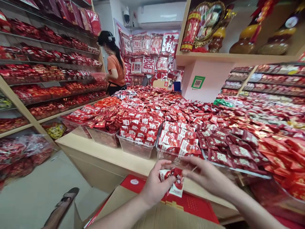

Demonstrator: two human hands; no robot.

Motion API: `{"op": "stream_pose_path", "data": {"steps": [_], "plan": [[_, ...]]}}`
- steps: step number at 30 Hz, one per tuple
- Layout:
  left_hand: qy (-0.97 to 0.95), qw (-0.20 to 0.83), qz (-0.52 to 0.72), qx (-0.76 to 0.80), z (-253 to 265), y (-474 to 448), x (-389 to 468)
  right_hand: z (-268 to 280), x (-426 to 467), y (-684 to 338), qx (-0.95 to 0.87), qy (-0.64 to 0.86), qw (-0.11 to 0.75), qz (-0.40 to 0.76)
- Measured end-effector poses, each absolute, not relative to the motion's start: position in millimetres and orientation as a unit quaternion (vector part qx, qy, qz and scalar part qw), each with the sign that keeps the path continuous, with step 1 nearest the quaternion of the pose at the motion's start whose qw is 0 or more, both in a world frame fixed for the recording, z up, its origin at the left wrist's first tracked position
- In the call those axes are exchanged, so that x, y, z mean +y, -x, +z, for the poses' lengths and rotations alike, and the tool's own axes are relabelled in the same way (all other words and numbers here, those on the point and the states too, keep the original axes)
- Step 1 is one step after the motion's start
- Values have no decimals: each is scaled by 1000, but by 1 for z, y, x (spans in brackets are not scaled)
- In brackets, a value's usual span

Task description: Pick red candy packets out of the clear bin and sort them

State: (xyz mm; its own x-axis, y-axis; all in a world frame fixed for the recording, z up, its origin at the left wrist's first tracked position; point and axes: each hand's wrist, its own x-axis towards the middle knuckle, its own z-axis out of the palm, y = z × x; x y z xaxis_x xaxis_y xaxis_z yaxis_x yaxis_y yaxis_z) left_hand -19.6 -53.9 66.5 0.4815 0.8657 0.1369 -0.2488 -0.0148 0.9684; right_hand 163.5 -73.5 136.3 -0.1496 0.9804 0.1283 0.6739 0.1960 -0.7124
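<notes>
My left hand (156,184) is closed around a few red and white candy packets (176,183), the thumb pressed across their front. Beside their right edge is my right hand (202,175), its fingers curled together. A thin pale line shows at those fingertips, too fine to name. Just beyond both hands stands a clear plastic bin (162,155) of similar red and white packets (178,138). Below them lies a cardboard box (147,213) with red printed panels.
More clear bins (135,148) of red packets line the wooden counter (78,141). Dark red packets (228,144) are heaped at the right. A person (116,68) in an orange top stands by the stocked shelves (54,41). A foot in a sandal (63,202) shows at lower left.
</notes>
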Motion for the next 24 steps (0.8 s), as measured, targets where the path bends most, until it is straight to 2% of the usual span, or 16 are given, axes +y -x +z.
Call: {"op": "stream_pose_path", "data": {"steps": [3,7,12,16,24], "plan": [[-584,630,434,272,69,19,-54,106,-96,-145,-679,574,335,312],[-574,634,442,270,68,17,-51,86,-93,-139,-564,555,448,417],[-539,703,348,307,66,17,-47,76,-92,-136,-429,532,567,459],[-552,718,282,317,64,14,-50,68,-95,-135,-400,513,597,469],[-550,708,282,343,66,16,-49,67,-97,-136,-423,518,585,459]]}}
